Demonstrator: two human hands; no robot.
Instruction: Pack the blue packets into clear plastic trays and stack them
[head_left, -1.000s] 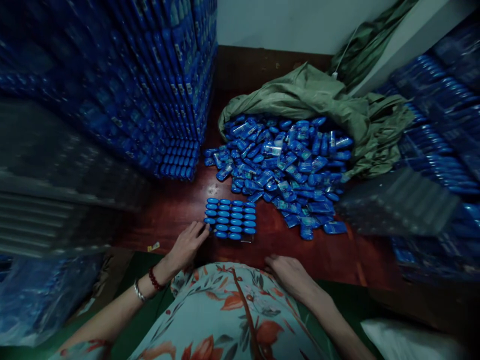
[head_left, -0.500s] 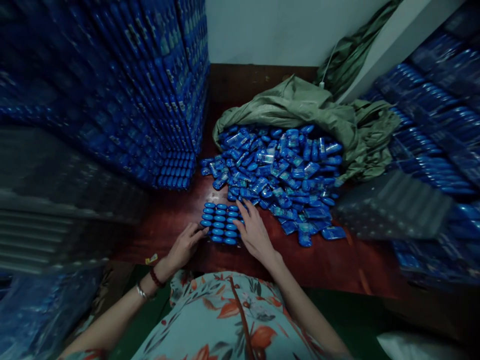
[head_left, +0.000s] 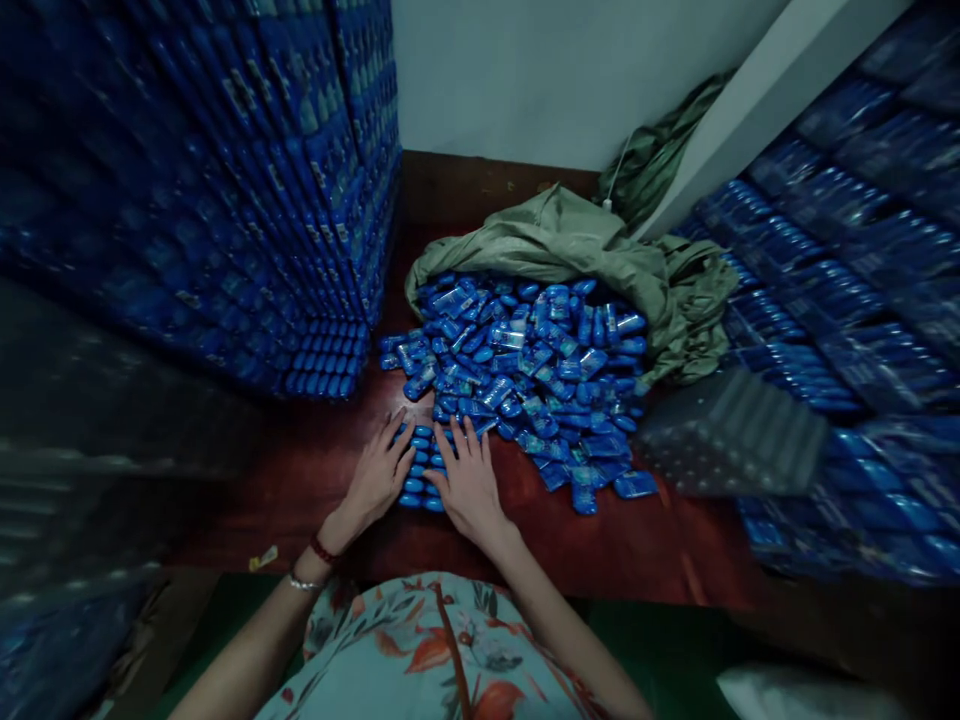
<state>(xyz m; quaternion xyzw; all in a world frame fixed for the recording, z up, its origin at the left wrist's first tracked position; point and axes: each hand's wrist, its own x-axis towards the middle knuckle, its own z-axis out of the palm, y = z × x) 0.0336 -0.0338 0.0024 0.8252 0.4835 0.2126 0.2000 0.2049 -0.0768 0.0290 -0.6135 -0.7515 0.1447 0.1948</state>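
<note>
While your left hand [head_left: 375, 482] and right hand [head_left: 466, 483] lie flat, fingers spread, on the small arranged block of blue packets [head_left: 420, 470] — gripping nothing — most work remains: the loose heap [head_left: 525, 370] beyond looks unsorted.

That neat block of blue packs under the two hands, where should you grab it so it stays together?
Probably by its two short ends, squeezing inward from left and right. The block of blue packs is loose rows lying flat on the red table, and the left hand and right hand already rest on it.
</note>
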